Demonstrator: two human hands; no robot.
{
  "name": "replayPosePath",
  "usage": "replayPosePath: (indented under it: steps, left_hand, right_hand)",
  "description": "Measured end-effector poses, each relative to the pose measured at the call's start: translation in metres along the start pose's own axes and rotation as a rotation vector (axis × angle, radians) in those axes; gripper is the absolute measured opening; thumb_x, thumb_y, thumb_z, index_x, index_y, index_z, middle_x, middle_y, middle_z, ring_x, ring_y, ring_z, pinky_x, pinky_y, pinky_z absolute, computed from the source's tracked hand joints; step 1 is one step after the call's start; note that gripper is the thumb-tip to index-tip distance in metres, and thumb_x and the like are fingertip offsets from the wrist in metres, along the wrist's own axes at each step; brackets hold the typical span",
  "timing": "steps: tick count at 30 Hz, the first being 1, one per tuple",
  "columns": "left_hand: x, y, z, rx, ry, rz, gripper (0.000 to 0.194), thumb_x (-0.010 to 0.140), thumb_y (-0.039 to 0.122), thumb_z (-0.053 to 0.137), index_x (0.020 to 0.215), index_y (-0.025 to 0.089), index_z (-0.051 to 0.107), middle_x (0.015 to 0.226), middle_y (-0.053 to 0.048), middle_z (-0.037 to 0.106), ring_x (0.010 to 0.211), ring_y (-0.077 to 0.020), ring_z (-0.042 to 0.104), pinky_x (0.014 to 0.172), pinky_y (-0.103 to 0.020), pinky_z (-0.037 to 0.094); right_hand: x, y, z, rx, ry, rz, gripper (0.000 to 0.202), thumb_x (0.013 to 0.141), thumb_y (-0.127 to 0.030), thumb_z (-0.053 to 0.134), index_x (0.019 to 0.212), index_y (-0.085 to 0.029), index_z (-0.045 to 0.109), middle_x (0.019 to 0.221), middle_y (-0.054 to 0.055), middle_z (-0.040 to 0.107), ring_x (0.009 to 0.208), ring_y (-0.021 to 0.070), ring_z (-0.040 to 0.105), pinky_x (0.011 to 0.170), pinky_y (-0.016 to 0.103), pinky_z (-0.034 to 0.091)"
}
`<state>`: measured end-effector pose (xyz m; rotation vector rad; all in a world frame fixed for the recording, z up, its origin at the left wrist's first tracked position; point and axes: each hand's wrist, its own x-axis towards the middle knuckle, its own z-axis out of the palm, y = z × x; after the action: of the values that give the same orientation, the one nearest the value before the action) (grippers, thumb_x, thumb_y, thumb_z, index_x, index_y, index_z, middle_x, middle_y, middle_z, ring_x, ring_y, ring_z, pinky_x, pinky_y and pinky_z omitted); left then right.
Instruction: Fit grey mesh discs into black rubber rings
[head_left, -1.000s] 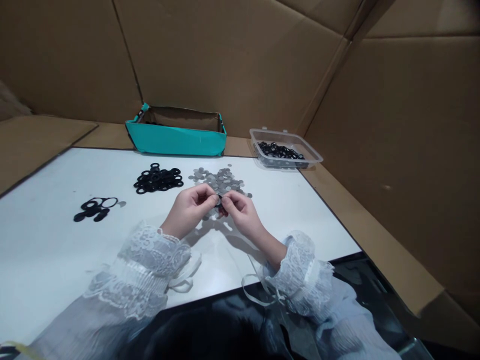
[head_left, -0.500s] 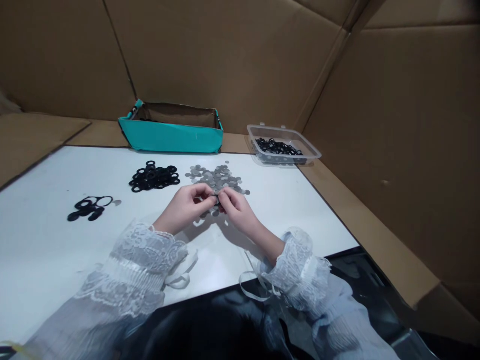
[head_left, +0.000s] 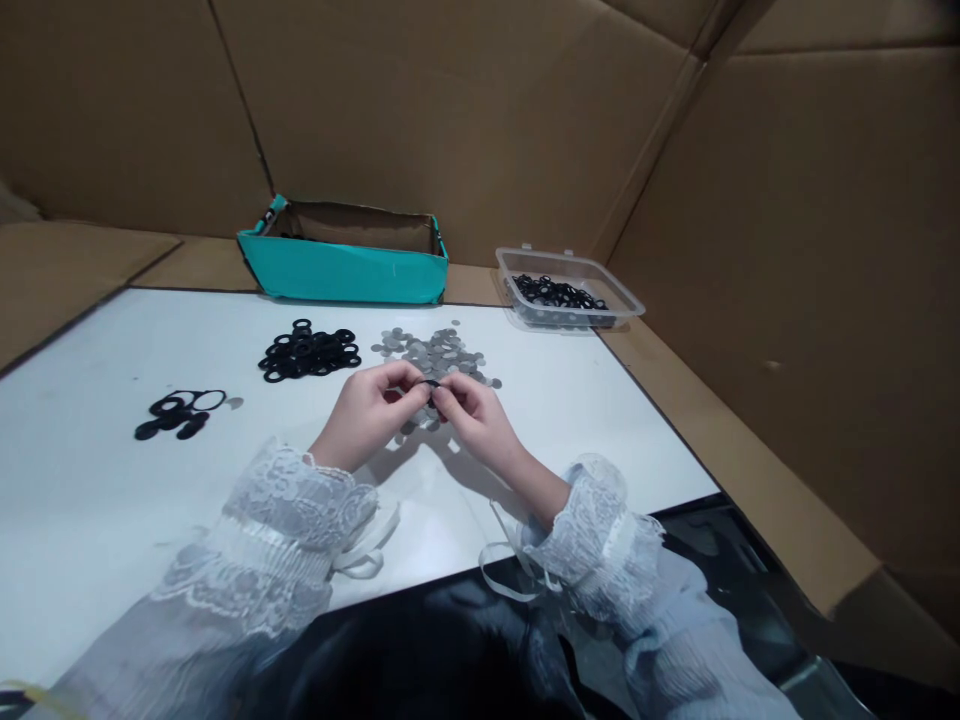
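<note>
My left hand and my right hand meet over the front of a pile of small grey discs. Pinched between their thumbs and fingers is a small black ring; only its upper edge shows, the rest being covered by the fingertips. Both hands are closed on it from opposite sides. To the left of the discs lies a heap of black rings. Further left is a small group of black pieces with a grey disc beside it.
At the back of the white tabletop stands a turquoise box, with some dark things inside. A clear plastic container holding many black rings sits at the back right. Cardboard walls enclose the back and right side.
My fingers have shifted slightly around the black ring, and more of its upper edge shows now. The piles and containers stay where they were.
</note>
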<state>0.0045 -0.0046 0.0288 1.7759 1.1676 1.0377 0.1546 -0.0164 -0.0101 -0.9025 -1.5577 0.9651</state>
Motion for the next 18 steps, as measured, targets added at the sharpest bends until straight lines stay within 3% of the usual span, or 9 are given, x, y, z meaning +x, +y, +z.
replayPosePath:
  steps: [4, 10, 18]
  left_hand:
    - [-0.0015, -0.0008, 0.0000, 0.044, 0.073, 0.060, 0.018, 0.072, 0.035, 0.057, 0.065, 0.018, 0.056, 0.057, 0.002, 0.053, 0.049, -0.0100, 0.046, 0.046, -0.022, 0.038]
    - [-0.0004, -0.0047, 0.0016, -0.007, -0.042, 0.023, 0.023, 0.076, 0.040, 0.057, 0.070, 0.018, 0.056, 0.060, 0.002, 0.055, 0.050, -0.0110, 0.048, 0.047, -0.023, 0.041]
    - [0.0006, -0.0074, -0.0047, 0.228, -0.014, 0.130, 0.025, 0.083, 0.038, 0.051, 0.073, 0.018, 0.061, 0.066, -0.002, 0.062, 0.063, -0.0160, 0.057, 0.057, -0.026, 0.043]
  right_hand:
    - [-0.0002, 0.0000, 0.0002, 0.052, 0.027, 0.018, 0.028, 0.085, -0.045, 0.056, 0.072, -0.020, 0.052, 0.063, -0.002, 0.050, 0.059, 0.0119, 0.045, 0.056, 0.027, 0.034]
    - [0.0005, 0.0029, 0.0016, 0.098, 0.073, 0.072, 0.030, 0.083, -0.047, 0.057, 0.071, -0.020, 0.051, 0.059, -0.003, 0.047, 0.055, 0.0110, 0.043, 0.053, 0.026, 0.033]
    - [0.0057, 0.0080, 0.0026, 0.057, 0.092, 0.110, 0.019, 0.078, -0.038, 0.060, 0.077, -0.021, 0.050, 0.069, -0.002, 0.052, 0.062, 0.0117, 0.045, 0.058, 0.026, 0.037]
